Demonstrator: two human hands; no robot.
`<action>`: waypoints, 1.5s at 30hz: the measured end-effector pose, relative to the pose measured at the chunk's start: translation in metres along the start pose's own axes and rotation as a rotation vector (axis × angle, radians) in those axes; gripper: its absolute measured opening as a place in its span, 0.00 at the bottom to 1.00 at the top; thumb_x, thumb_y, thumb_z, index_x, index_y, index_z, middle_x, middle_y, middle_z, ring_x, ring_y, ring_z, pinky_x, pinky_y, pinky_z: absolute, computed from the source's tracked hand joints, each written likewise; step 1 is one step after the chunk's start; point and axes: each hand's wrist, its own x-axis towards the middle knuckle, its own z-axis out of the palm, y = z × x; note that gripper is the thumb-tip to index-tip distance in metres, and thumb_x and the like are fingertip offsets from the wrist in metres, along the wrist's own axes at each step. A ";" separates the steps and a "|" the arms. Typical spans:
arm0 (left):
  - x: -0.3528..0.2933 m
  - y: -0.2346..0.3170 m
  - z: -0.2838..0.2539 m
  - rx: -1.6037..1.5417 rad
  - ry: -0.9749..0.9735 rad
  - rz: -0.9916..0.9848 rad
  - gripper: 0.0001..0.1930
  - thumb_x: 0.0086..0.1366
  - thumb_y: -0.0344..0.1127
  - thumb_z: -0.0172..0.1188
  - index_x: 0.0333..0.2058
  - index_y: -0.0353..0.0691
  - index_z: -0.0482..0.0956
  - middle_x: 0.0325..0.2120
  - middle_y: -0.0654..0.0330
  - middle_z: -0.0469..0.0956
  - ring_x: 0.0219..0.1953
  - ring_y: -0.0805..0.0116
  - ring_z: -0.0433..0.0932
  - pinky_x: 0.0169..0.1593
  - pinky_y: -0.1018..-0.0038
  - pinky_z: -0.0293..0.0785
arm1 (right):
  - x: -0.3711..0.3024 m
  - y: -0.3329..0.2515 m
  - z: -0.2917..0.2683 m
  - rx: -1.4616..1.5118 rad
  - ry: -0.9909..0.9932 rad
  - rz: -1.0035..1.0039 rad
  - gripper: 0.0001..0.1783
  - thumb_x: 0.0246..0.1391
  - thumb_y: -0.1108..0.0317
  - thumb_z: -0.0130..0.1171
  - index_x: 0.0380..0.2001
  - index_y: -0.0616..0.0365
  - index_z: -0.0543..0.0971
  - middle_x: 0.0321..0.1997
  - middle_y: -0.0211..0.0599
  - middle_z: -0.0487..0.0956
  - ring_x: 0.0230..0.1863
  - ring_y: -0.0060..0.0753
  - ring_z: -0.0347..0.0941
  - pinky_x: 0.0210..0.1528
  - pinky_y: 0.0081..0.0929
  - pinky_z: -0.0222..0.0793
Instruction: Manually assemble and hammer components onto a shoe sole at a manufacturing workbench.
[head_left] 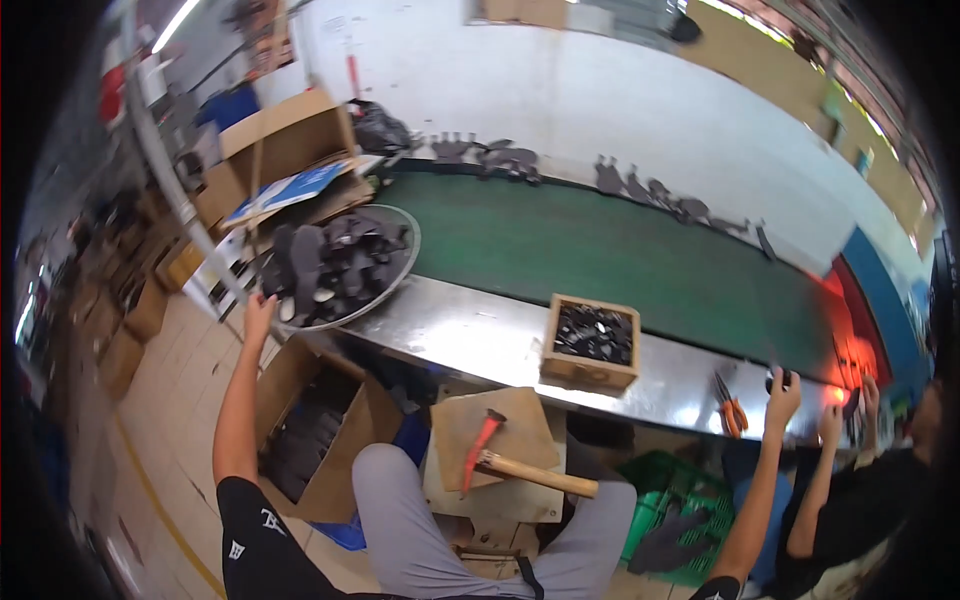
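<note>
Biggest thing here is the green conveyor belt (560,230), stretching from upper center over to the right. Along its near side there's a shiny metal counter (470,325). A co-worker in a black top (860,520) is at the lower right, hands up by the red glow.

Cardboard box (365,430) of dark pieces at lower left, then the round tray (416,250) heaped with more dark pieces, left of center. Green plastic crate (655,467) sits lower right, with a dark glove-like thing in it.

Middle of the frame: wooden box (588,372) full of small black bits, on the counter. Below it, a red-headed hammer (525,472) lies on a tan board.

Left hand (259,315) is by the tray's lower-left edge; can't tell if it's gripping anything. Right hand (783,400), right of center, has its fingers closed on a small black piece (776,381). Orange-handled pliers (733,412) lie just left of it.
</note>
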 end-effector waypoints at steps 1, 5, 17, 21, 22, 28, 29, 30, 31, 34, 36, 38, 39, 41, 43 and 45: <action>-0.018 0.004 -0.004 0.061 0.047 0.015 0.29 0.64 0.49 0.63 0.54 0.30 0.72 0.47 0.46 0.79 0.50 0.58 0.78 0.54 0.66 0.72 | 0.003 -0.024 -0.014 0.026 0.022 0.082 0.20 0.61 0.55 0.59 0.47 0.59 0.77 0.42 0.54 0.77 0.45 0.49 0.74 0.51 0.39 0.67; -0.110 0.040 -0.005 -0.262 -0.006 -0.008 0.25 0.67 0.41 0.59 0.58 0.32 0.68 0.50 0.43 0.77 0.54 0.53 0.76 0.56 0.64 0.70 | 0.035 -0.204 -0.009 0.294 0.176 -0.073 0.18 0.64 0.53 0.58 0.33 0.60 0.75 0.21 0.30 0.71 0.15 0.18 0.62 0.16 0.22 0.55; -0.397 0.024 -0.114 -0.263 -0.307 -0.156 0.21 0.65 0.34 0.60 0.54 0.33 0.71 0.51 0.48 0.75 0.52 0.53 0.76 0.57 0.65 0.70 | -0.019 -0.620 0.170 0.642 -0.554 -0.459 0.37 0.59 0.49 0.63 0.59 0.70 0.67 0.43 0.46 0.80 0.19 0.25 0.74 0.17 0.24 0.69; -0.425 0.024 -0.125 -0.269 -0.316 -0.274 0.20 0.65 0.34 0.59 0.53 0.34 0.71 0.52 0.47 0.75 0.53 0.53 0.76 0.57 0.65 0.70 | -0.052 -0.599 0.156 0.548 -0.501 -0.630 0.29 0.61 0.54 0.61 0.54 0.68 0.71 0.39 0.45 0.81 0.19 0.27 0.75 0.21 0.27 0.69; -0.433 0.019 -0.122 -0.282 -0.327 -0.313 0.20 0.65 0.34 0.59 0.53 0.34 0.72 0.52 0.47 0.75 0.54 0.52 0.75 0.57 0.64 0.70 | -0.060 -0.586 0.148 0.535 -0.518 -0.649 0.25 0.61 0.57 0.60 0.53 0.67 0.72 0.37 0.44 0.81 0.20 0.28 0.74 0.23 0.27 0.69; -0.439 0.042 -0.090 -0.367 -0.398 -0.343 0.19 0.65 0.33 0.58 0.53 0.34 0.72 0.52 0.45 0.75 0.56 0.49 0.74 0.58 0.63 0.70 | -0.107 -0.440 0.066 0.279 -0.578 -0.672 0.15 0.61 0.66 0.60 0.47 0.63 0.75 0.31 0.44 0.80 0.24 0.31 0.73 0.29 0.28 0.69; -0.438 0.044 -0.078 -0.371 -0.385 -0.230 0.19 0.65 0.33 0.58 0.53 0.33 0.72 0.52 0.45 0.74 0.55 0.48 0.75 0.58 0.63 0.70 | -0.120 -0.409 0.049 0.221 -0.560 -0.671 0.14 0.60 0.67 0.60 0.46 0.63 0.76 0.29 0.44 0.80 0.23 0.33 0.72 0.29 0.29 0.68; -0.432 0.053 -0.067 -0.374 -0.380 -0.105 0.19 0.65 0.33 0.57 0.53 0.32 0.72 0.52 0.45 0.74 0.55 0.47 0.75 0.57 0.63 0.70 | -0.126 -0.365 0.037 0.264 -0.498 -0.627 0.12 0.61 0.68 0.58 0.44 0.63 0.77 0.27 0.44 0.78 0.24 0.34 0.72 0.29 0.29 0.68; -0.427 0.061 -0.061 -0.358 -0.371 -0.078 0.19 0.65 0.34 0.57 0.53 0.32 0.72 0.53 0.45 0.74 0.54 0.45 0.74 0.58 0.63 0.69 | -0.142 -0.343 0.008 0.027 -0.493 -0.509 0.10 0.62 0.68 0.57 0.42 0.64 0.77 0.25 0.42 0.77 0.24 0.32 0.72 0.29 0.29 0.68; -0.404 0.091 -0.035 -0.202 -0.331 -0.003 0.19 0.66 0.36 0.56 0.53 0.32 0.72 0.53 0.46 0.74 0.55 0.46 0.72 0.60 0.62 0.66 | -0.203 -0.221 -0.044 0.134 -0.382 -0.186 0.10 0.65 0.68 0.53 0.39 0.64 0.78 0.21 0.36 0.75 0.22 0.26 0.71 0.27 0.27 0.67; -0.389 0.113 -0.022 -0.141 -0.393 -0.007 0.20 0.67 0.41 0.54 0.53 0.36 0.74 0.54 0.48 0.74 0.55 0.47 0.70 0.61 0.61 0.64 | -0.275 -0.167 -0.078 0.039 -0.471 0.076 0.15 0.64 0.65 0.54 0.46 0.67 0.77 0.32 0.47 0.81 0.32 0.37 0.78 0.36 0.32 0.73; -0.375 0.136 0.003 0.134 -0.520 -0.143 0.20 0.67 0.44 0.54 0.53 0.41 0.76 0.55 0.49 0.73 0.57 0.46 0.68 0.61 0.60 0.63 | -0.378 -0.114 -0.100 -0.001 -0.516 0.234 0.20 0.62 0.57 0.58 0.49 0.61 0.79 0.46 0.57 0.80 0.50 0.53 0.77 0.56 0.41 0.69; -0.374 0.116 0.018 0.139 -0.419 -0.056 0.19 0.66 0.47 0.54 0.48 0.41 0.81 0.49 0.49 0.78 0.53 0.47 0.73 0.57 0.62 0.68 | -0.423 -0.119 -0.105 0.007 -0.632 0.319 0.23 0.63 0.58 0.55 0.52 0.66 0.76 0.55 0.63 0.74 0.58 0.58 0.70 0.61 0.45 0.63; -0.358 0.129 0.038 0.158 -0.592 -0.032 0.19 0.65 0.47 0.54 0.44 0.39 0.82 0.44 0.48 0.81 0.48 0.47 0.76 0.54 0.63 0.70 | -0.508 -0.114 -0.094 -0.045 -0.580 0.000 0.27 0.64 0.57 0.53 0.57 0.69 0.71 0.63 0.65 0.66 0.64 0.62 0.62 0.67 0.47 0.56; -0.338 0.132 0.045 0.195 -0.818 -0.065 0.20 0.63 0.46 0.54 0.39 0.34 0.84 0.35 0.46 0.83 0.40 0.51 0.80 0.48 0.65 0.73 | -0.525 -0.124 -0.076 -0.153 -0.402 0.109 0.28 0.64 0.60 0.54 0.61 0.68 0.68 0.58 0.60 0.74 0.60 0.49 0.72 0.62 0.40 0.65; -0.318 0.134 0.045 0.184 -1.034 -0.122 0.20 0.61 0.44 0.53 0.38 0.32 0.84 0.31 0.46 0.83 0.36 0.59 0.82 0.45 0.68 0.74 | -0.502 -0.122 -0.074 0.154 -0.598 0.433 0.40 0.63 0.56 0.55 0.69 0.70 0.55 0.72 0.63 0.57 0.73 0.56 0.53 0.73 0.42 0.47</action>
